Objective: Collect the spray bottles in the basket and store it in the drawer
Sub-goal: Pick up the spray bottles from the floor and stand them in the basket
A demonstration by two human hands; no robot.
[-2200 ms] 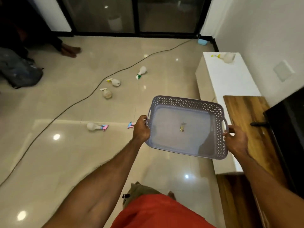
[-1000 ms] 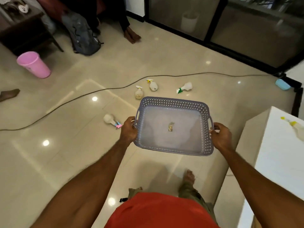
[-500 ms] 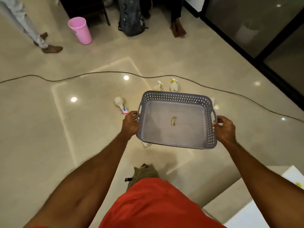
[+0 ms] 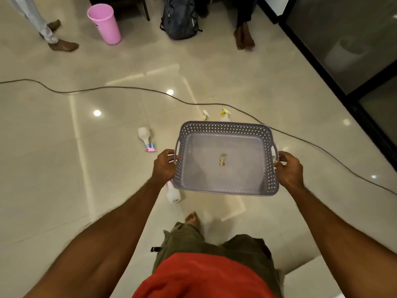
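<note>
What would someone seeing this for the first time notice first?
Centre frame, a grey perforated basket is held out over the floor, the left hand and right hand each on a side handle, with only a small scrap inside. Spray bottles lie scattered on the glossy tiles around it, one with a pink trigger to its left. A bright pink bucket stands at the upper left.

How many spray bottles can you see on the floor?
4. One with a pink trigger lies left of the basket, one pokes out below its near-left corner, and two peek over its far rim. The basket may hide more.
</note>
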